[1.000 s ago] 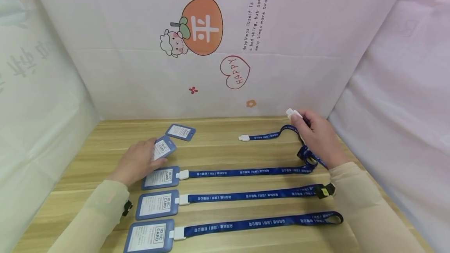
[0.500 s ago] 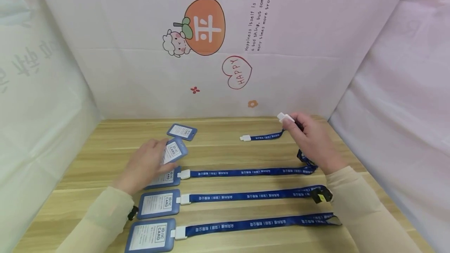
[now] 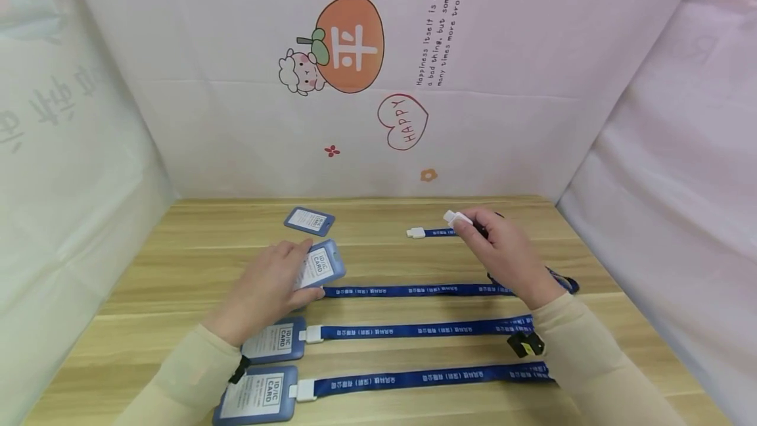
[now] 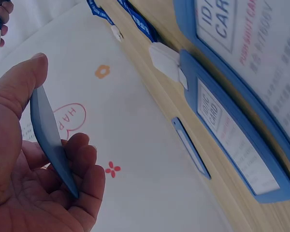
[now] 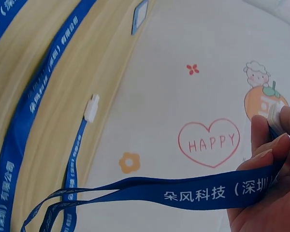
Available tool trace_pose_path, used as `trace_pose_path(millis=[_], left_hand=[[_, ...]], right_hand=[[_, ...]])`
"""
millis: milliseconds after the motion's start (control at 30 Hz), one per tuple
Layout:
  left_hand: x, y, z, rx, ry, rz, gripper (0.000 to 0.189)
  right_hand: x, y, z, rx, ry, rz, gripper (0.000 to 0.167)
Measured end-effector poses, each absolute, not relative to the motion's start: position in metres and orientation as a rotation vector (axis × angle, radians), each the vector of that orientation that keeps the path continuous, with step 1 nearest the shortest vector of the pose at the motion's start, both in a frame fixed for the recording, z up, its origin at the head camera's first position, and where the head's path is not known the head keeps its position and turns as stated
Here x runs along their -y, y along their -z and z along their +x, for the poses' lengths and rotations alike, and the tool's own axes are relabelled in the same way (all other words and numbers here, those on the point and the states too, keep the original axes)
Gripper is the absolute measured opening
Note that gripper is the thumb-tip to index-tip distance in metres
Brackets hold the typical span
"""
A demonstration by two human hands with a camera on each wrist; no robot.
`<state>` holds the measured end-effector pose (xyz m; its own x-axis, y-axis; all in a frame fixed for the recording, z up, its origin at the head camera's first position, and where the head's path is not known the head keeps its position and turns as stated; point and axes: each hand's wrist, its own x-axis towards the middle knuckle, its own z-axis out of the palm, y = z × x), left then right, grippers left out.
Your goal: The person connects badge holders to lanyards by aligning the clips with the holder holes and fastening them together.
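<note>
Between thumb and fingers, my left hand (image 3: 266,288) grips a blue ID card holder (image 3: 321,264), raised over the third row of badges. The left wrist view shows this card holder (image 4: 50,135) edge-on, its lower edge against the curled fingers. My right hand (image 3: 503,248) pinches the white clip (image 3: 458,218) of a blue lanyard, the clip's tip pointing left toward the card holder. In the right wrist view the lanyard's printed strap (image 5: 208,191) trails from the hand. Card holder and clip are apart.
Badges joined to blue lanyards lie in rows, the nearest being a card holder (image 3: 255,394) with its strap (image 3: 426,378). At the back lie a loose card holder (image 3: 309,221) and another lanyard's white clip (image 3: 416,233). A printed white cloth (image 3: 236,137) stands behind the wooden table (image 3: 367,215).
My left hand has carried the card holder to the right and slightly nearer. My right hand has brought the white clip leftward and lower, narrowing the gap between the two.
</note>
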<state>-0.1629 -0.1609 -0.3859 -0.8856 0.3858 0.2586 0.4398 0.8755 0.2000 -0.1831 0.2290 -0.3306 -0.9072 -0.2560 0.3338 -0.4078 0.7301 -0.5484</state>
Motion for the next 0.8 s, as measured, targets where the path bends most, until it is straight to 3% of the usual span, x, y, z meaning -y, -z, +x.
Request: trace_pose_path(millis=[800], left_hand=[[0.128,0.388,-0.15,2.723,0.393,-0.805,0.086]], right_hand=[[-0.199,0.359,-0.178,2.758,-1.102,0.579,0.035]])
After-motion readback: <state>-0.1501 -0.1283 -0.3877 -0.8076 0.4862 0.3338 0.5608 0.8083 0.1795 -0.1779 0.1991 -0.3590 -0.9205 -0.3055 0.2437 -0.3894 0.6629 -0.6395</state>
